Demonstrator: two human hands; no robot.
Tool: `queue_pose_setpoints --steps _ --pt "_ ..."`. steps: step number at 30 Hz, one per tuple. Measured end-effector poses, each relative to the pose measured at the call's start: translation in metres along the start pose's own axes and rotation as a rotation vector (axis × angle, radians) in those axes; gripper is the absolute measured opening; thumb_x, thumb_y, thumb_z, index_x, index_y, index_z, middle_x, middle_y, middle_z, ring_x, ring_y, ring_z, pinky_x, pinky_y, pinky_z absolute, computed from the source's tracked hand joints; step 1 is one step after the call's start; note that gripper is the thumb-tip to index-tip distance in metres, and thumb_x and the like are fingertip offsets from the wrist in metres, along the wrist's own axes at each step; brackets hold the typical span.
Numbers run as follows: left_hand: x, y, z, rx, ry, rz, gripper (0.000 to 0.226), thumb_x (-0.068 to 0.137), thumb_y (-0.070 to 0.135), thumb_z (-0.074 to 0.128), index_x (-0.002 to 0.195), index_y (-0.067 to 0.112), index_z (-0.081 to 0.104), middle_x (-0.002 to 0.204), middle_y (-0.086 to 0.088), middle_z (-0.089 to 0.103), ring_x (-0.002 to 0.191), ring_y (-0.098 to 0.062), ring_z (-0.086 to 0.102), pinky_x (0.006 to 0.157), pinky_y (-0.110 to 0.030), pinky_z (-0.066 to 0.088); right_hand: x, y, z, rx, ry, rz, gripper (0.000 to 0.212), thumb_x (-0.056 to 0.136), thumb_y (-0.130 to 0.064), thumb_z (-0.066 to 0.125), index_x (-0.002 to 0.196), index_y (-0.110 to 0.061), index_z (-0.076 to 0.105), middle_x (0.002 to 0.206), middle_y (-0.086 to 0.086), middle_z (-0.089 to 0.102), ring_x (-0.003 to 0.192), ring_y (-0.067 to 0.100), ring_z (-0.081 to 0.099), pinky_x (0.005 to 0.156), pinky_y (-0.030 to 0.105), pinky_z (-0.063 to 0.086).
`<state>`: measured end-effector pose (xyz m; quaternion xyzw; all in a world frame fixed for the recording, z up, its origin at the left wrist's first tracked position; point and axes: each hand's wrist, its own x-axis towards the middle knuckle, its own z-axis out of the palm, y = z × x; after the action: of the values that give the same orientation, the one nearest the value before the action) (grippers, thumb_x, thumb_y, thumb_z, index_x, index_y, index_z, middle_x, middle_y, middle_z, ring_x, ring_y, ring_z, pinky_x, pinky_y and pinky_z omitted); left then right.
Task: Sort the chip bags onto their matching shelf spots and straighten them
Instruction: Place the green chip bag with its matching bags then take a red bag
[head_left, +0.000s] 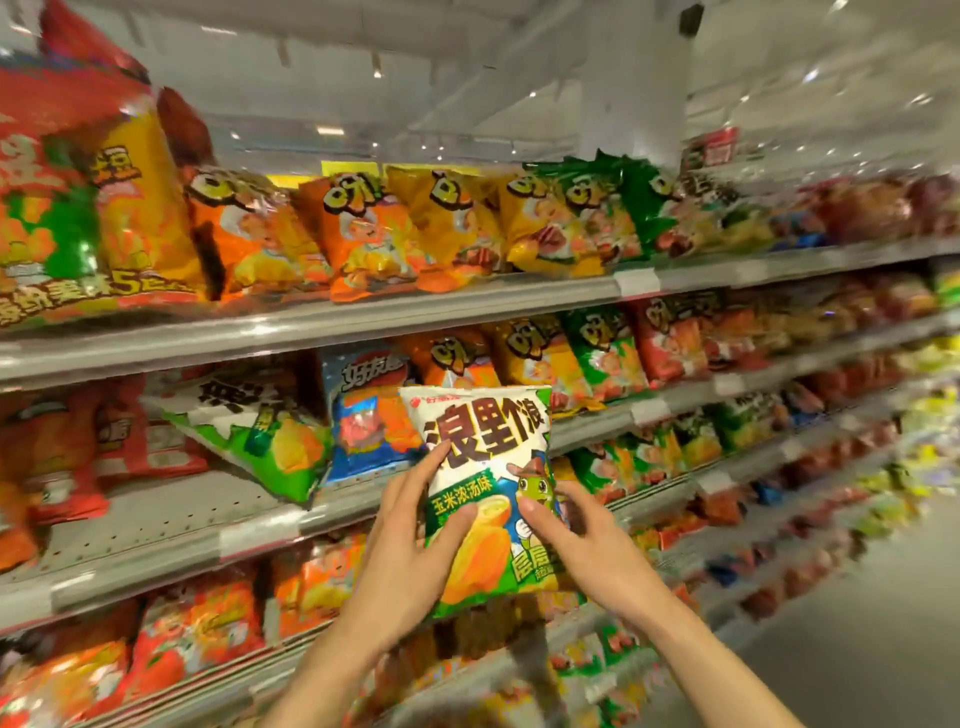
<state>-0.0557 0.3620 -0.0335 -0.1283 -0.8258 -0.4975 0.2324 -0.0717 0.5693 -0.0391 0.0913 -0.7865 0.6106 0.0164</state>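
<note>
Holding the white and green chip bag (485, 499) up with left hand (415, 540) and right hand (582, 535), fingers pinching its sides, just right of the matching tipped bag (260, 431) (its likely spot), needing moving left next.

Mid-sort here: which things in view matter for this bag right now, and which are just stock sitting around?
In play:
white-and-green chip bag, held in both hands
left hand
right hand
matching white-and-green bag, lying tilted on the second shelf

Just shelved stock:
blue bag
orange bags on the top shelf
red bags at left
</note>
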Motion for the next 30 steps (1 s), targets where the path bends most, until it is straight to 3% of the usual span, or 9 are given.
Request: queue_pose_setpoints --steps 2,4,6,8,12,15,20,25,30 --pt "0.010 0.021 0.054 -0.004 -0.025 0.035 0.060 0.091 0.037 0.068 0.141 0.054 0.038 0.134 0.032 0.041 0.122 0.025 0.035 0.108 -0.015 0.036 0.001 0.016 -0.056 -0.061 0.028 0.023 0.031 0.089 -0.057 0.060 0.112 -0.039 0.049 0.105 -0.028 0.056 0.084 -0.024 0.053 0.070 0.002 0.042" --pt "0.020 0.042 0.105 -0.028 -0.069 0.039 0.059 0.092 0.038 0.067 0.138 0.059 0.036 0.134 0.032 0.041 0.121 0.027 0.034 0.097 -0.001 0.032 0.006 0.038 -0.112 -0.087 0.046 0.043 0.052 0.082 -0.072 0.060 0.120 -0.038 0.051 0.114 -0.025 0.059 0.095 -0.017 0.056 0.081 0.008 0.047" --pt "0.030 0.060 0.152 -0.066 -0.101 0.023 0.058 0.092 0.039 0.066 0.138 0.059 0.037 0.131 0.035 0.039 0.117 0.030 0.033 0.096 -0.006 0.036 0.011 0.055 -0.162 -0.124 0.095 0.040 0.082 0.067 -0.088 0.059 0.129 -0.034 0.055 0.125 -0.013 0.066 0.111 0.001 0.063 0.099 0.031 0.052" --pt "0.042 0.076 0.193 -0.078 -0.130 0.015 0.058 0.092 0.040 0.066 0.138 0.058 0.035 0.126 0.039 0.036 0.111 0.037 0.029 0.094 -0.002 0.034 0.016 0.069 -0.208 -0.138 0.120 0.063 0.091 0.064 -0.091 0.059 0.134 -0.034 0.053 0.132 -0.007 0.063 0.120 0.010 0.061 0.104 0.042 0.049" --pt "0.073 0.099 0.265 -0.078 -0.205 0.033 0.058 0.092 0.046 0.062 0.140 0.060 0.031 0.125 0.044 0.033 0.111 0.037 0.026 0.098 -0.012 0.035 0.027 0.087 -0.282 -0.152 0.173 0.112 0.092 0.063 -0.093 0.057 0.138 -0.041 0.047 0.136 -0.009 0.058 0.122 0.013 0.060 0.104 0.045 0.049" --pt "0.095 0.105 0.311 -0.075 -0.255 0.052 0.058 0.091 0.054 0.058 0.140 0.061 0.028 0.127 0.045 0.030 0.112 0.038 0.023 0.091 -0.003 0.029 0.041 0.104 -0.325 -0.171 0.212 0.136 0.096 0.061 -0.095 0.055 0.139 -0.040 0.046 0.138 -0.011 0.056 0.123 0.013 0.059 0.105 0.043 0.048" --pt "0.144 0.103 0.391 -0.108 -0.306 0.035 0.058 0.088 0.061 0.056 0.137 0.067 0.026 0.126 0.046 0.028 0.108 0.039 0.019 0.101 -0.021 0.024 0.075 0.132 -0.388 -0.188 0.275 0.187 0.107 0.056 -0.097 0.055 0.141 -0.033 0.045 0.136 -0.007 0.060 0.120 0.014 0.062 0.105 0.044 0.049" --pt "0.209 0.102 0.482 -0.180 -0.348 0.017 0.056 0.091 0.052 0.061 0.133 0.070 0.029 0.121 0.046 0.032 0.119 0.012 0.037 0.103 -0.024 0.033 0.126 0.148 -0.464 -0.193 0.336 0.193 0.072 0.064 -0.090 0.058 0.117 -0.042 0.053 0.120 -0.013 0.066 0.103 0.004 0.068 0.094 0.034 0.056" --pt "0.286 0.107 0.560 -0.213 -0.345 0.057 0.058 0.090 0.055 0.061 0.137 0.066 0.029 0.144 0.028 0.035 0.134 0.002 0.036 0.114 -0.033 0.033 0.193 0.156 -0.542 -0.141 0.359 0.181 0.079 0.066 -0.082 0.067 0.128 -0.035 0.055 0.116 -0.004 0.070 0.096 0.010 0.073 0.085 0.038 0.061"
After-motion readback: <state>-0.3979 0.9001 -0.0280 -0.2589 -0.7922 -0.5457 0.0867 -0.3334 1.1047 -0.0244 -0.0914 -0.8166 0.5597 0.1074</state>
